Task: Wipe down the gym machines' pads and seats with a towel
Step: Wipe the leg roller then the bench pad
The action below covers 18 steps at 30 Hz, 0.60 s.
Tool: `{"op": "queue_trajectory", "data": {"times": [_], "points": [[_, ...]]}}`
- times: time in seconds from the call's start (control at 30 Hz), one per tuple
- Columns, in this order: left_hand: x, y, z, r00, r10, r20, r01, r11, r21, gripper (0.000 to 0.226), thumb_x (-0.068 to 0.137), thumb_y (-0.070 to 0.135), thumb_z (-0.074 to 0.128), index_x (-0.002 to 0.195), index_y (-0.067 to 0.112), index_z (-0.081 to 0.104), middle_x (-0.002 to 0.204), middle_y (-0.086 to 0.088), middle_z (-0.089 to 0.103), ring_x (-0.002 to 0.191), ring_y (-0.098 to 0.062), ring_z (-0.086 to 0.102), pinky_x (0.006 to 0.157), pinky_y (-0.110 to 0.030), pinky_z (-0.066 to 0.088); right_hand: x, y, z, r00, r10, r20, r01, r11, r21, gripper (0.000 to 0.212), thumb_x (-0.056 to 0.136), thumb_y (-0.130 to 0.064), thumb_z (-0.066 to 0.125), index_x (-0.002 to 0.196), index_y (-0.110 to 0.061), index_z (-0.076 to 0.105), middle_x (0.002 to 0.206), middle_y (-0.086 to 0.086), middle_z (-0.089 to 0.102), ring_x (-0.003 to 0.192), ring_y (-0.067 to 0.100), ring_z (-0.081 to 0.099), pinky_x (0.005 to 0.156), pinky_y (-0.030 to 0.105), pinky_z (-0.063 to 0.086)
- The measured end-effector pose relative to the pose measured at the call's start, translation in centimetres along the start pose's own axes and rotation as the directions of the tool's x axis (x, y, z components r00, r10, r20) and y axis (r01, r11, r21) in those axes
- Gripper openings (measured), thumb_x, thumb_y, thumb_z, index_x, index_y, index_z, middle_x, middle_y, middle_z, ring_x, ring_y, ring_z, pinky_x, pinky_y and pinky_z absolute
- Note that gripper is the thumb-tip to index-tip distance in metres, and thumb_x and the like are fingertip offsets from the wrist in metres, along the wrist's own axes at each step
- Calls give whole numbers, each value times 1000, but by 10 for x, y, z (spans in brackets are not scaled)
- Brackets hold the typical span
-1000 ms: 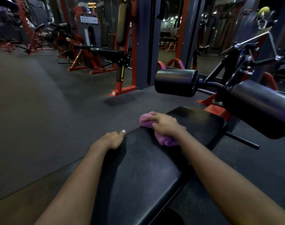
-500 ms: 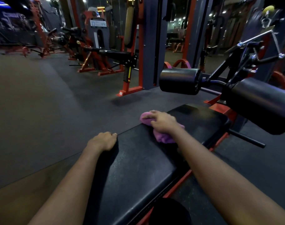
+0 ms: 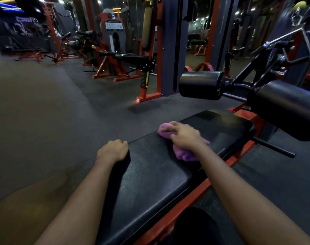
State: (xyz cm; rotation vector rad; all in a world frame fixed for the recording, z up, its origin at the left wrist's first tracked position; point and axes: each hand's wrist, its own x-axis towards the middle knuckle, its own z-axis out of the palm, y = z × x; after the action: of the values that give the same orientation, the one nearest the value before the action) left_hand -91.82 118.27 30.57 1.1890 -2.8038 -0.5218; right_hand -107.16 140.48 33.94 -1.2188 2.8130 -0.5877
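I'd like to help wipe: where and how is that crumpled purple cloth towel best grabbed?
From above, probably, at its bunched middle. The crumpled purple cloth towel lies heaped on the black padded bench, low and wide, so fingers can close over the top folds, where the right hand rests; both ends poke out beside it.

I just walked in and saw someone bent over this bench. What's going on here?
A person is wiping down a gym machine. Their right hand holds a bunched purple towel against the black bench pad, near its left edge. The left hand rests with curled fingers at that same edge, closer to them. Neither hand touches the two roller pads beyond.
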Motion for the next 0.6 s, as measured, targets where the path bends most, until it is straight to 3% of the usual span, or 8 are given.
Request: {"op": "queue_trajectory", "data": {"times": [0.13, 0.2, 0.27, 0.37, 0.4, 0.5, 0.6], "points": [[-10, 0, -2, 1000, -1, -19, 1, 1000, 3, 51, 104, 38, 26, 135, 13, 58, 142, -22, 54, 129, -38, 52, 110, -47, 40, -65, -19, 13, 955, -291, 61, 287, 955, 74, 54, 89, -30, 46, 129, -66, 52, 158, -35, 28, 137, 9, 41, 103, 44, 43], [-16, -3, -2, 999, 8, -41, -8, 1000, 16, 50, 104, 39, 25, 135, 16, 57, 142, -20, 54, 128, -37, 52, 110, -48, 39, -82, 6, 5, 946, -322, 41, 310, 935, 174, 58, 81, -31, 44, 125, -67, 55, 155, -34, 34, 140, 1, 40, 110, 41, 40], [-25, -7, -3, 997, 11, -73, -9, 1000, 29, 50, 104, 40, 24, 136, 19, 56, 142, -18, 55, 129, -36, 52, 110, -48, 37, -74, 36, -6, 983, -178, -45, 183, 962, 204, 55, 84, -25, 48, 122, -62, 62, 154, -25, 43, 141, 5, 44, 115, 37, 37], [-38, -17, -8, 995, 0, -100, 5, 999, 50, 50, 105, 41, 22, 138, 20, 54, 142, -16, 55, 130, -35, 51, 110, -50, 34, -53, 33, -17, 977, 184, -104, -168, 975, 147, 47, 93, -26, 49, 128, -56, 61, 154, -19, 45, 137, 19, 49, 106, 36, 41], [-42, -21, -9, 994, -2, -107, 8, 999, 49, 50, 105, 40, 22, 139, 21, 54, 143, -16, 55, 130, -35, 51, 111, -50, 34, -51, 18, -13, 975, 195, -103, -186, 979, 88, 47, 94, -30, 47, 131, -56, 58, 154, -18, 44, 136, 22, 49, 104, 38, 41], [-48, -36, -14, 992, -14, -127, 19, 999, 38, 51, 105, 41, 22, 139, 21, 53, 143, -16, 55, 131, -34, 51, 111, -50, 35, -80, -36, 14, 997, -64, -46, 63, 998, -21, 47, 94, -33, 47, 133, -59, 53, 157, -24, 35, 136, 18, 44, 103, 42, 42], [-49, -52, -18, 993, -3, -115, 5, 1000, 25, 51, 105, 43, 24, 139, 21, 54, 143, -17, 54, 131, -36, 51, 112, -50, 36, -126, -48, 24, 952, -306, -6, 305, 944, 126, 54, 85, -37, 41, 130, -66, 49, 157, -33, 29, 138, 4, 40, 104, 43, 43]]}}
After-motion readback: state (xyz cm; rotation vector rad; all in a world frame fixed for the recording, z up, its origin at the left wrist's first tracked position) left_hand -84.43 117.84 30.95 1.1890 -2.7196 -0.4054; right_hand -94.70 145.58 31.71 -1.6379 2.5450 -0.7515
